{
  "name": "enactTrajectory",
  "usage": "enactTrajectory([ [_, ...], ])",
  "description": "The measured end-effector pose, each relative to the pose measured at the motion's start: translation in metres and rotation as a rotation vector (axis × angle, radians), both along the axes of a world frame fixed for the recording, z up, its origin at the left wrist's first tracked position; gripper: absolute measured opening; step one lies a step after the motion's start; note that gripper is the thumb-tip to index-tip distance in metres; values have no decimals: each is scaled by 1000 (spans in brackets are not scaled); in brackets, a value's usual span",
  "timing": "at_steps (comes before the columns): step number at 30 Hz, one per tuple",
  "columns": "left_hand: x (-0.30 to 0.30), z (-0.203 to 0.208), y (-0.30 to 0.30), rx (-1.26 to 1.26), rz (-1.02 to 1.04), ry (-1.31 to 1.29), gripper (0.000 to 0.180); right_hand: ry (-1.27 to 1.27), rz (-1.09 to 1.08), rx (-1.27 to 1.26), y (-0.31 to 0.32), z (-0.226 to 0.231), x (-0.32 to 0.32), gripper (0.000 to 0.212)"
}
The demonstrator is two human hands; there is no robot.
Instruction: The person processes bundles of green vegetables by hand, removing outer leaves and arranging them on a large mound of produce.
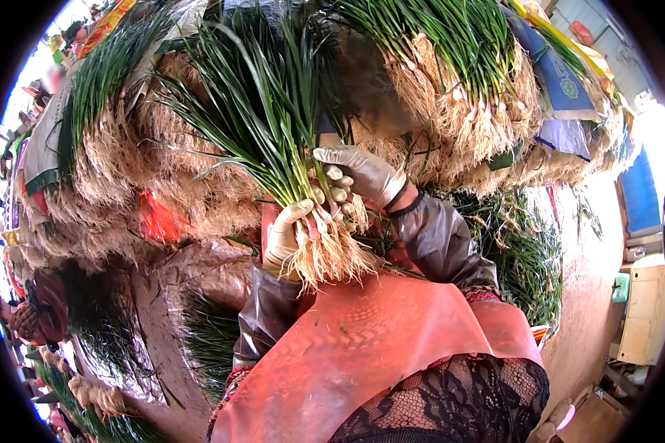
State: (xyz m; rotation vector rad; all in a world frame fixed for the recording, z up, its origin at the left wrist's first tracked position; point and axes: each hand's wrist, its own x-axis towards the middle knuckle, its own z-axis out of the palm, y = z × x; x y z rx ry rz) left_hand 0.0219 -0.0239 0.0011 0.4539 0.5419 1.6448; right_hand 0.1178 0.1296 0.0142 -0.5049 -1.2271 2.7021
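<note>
A bunch of spring onions [273, 125] with long green leaves, small pinkish-white bulbs and a tuft of pale roots is held up in front of my body, roots toward me. My left hand [282, 240], in a pale glove, is closed round the lower stalks just above the roots. Against the right side of the same bunch, my gloved right hand [362, 173] is curled with its thumb and fingers on the stalks. Some bulbs and roots stick out below its fingers. Part of the left fingers is hidden behind the stalks.
Heaped spring onions [480, 88] with roots outward lie across the far side. Cut leaves [524, 258] are piled at the right on the floor. A red plastic apron [362, 332] covers my lap. Red plastic strips [160, 218] hang at the left, and a wooden cabinet [641, 317] stands far right.
</note>
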Motion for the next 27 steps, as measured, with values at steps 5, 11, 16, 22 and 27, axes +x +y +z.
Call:
enactTrajectory([
  [5,-3,-11,-6,-171,41,-159,28,-195,-595,1049,-18,-11,-17,14],
  [11,-6,-5,-1,-43,38,-69,24,-269,-1077,1495,13,-32,0,13],
  [16,-1,10,-24,175,40,-118,48,-800,384,1800,66,-90,124,36],
  [22,-5,-26,-19,84,54,-102,38,-741,-155,1634,9,-19,43,43],
  [27,-11,-24,-27,-221,154,118,38,-398,-249,830,21,-30,5,32],
])
